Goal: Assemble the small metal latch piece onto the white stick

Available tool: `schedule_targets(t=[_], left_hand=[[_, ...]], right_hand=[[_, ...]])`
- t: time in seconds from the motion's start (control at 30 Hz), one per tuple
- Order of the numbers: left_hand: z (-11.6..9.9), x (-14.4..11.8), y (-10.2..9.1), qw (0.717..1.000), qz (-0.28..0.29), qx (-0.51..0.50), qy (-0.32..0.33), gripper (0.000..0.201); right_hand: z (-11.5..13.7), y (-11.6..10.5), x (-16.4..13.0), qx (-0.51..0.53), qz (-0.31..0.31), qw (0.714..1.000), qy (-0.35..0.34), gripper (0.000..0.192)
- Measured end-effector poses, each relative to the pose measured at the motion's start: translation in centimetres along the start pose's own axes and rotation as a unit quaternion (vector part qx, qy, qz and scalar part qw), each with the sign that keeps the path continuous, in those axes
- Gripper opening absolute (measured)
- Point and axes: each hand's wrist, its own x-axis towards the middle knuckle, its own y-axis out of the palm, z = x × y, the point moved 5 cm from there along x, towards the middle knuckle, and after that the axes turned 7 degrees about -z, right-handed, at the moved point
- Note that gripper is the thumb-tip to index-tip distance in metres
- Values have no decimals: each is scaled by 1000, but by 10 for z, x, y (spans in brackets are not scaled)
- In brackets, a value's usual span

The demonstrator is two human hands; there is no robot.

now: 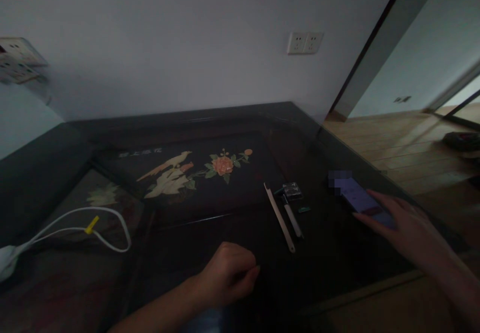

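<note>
Both hands are down on the dark glass-topped table (232, 208): the left hand (228, 273) rests curled into a loose fist, holding nothing I can make out, while the right hand (403, 223) lies flat with fingers spread over a lit phone (358, 198), touching it rather than gripping. Between the two hands, a little beyond them, lie a long flat metal strip (279, 218) and a small razor-like tool (290, 200) side by side (a white cable (93, 223) loops well off past the left hand).

Phone (360, 199) right of tools (287, 213), seemingly.
</note>
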Motion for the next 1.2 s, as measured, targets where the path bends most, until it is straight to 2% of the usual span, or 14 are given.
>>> schedule_targets(t=[0.1,0.2,0.3,0.47,0.57,0.67,0.73,0.93,1.2], left_hand=[[0,2,-2,1000,-7,-12,-27,33],[-4,5,-9,998,-20,-12,-53,34],[-5,12,-19,994,-56,9,-93,37],[10,19,-36,971,-158,42,-177,38],[22,18,-37,963,-176,40,-199,38],[29,17,-33,967,-157,34,-198,39],[28,16,-29,971,-137,30,-193,39],[22,12,-17,983,-68,22,-169,36],[24,10,-14,982,-58,6,-180,36]], right_hand=[[58,0,15,121,24,992,-37,47],[111,19,37,199,104,970,-89,38],[137,36,63,199,141,962,-119,36],[138,44,80,211,173,946,-177,39],[131,48,75,206,187,940,-197,52],[130,58,71,195,199,939,-204,67],[132,65,70,193,205,937,-208,68],[133,73,73,186,197,941,-203,54],[133,76,75,173,171,950,-194,36]])
